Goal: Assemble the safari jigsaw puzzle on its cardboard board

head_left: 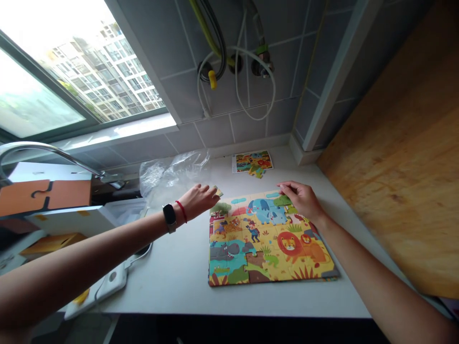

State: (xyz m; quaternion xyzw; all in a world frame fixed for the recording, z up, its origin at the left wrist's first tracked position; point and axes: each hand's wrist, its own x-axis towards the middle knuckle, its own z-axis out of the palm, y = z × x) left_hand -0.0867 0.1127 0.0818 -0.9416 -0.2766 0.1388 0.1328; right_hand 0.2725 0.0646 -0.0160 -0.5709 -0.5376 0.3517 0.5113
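A jigsaw puzzle [251, 248] with elephants, lions and a hippo lies on the white counter, most of its pieces joined. My left hand [199, 197], with a dark watch and a red cord at the wrist, is closed on a small pale puzzle piece [218, 191] just above the puzzle's upper left corner. Over the upper right corner, my right hand [300, 197] has thumb and forefinger pinched together; whether anything is between them cannot be made out. Behind the puzzle lies a picture card [244, 161] of the same scene, with a loose yellow-green piece [256, 171] on it.
A crumpled clear plastic bag [172, 174] lies behind my left hand. A chrome faucet [53, 149] and cardboard boxes [68, 193] stand at the left, near a white power strip [111, 282]. A wooden panel [401, 157] bounds the right side.
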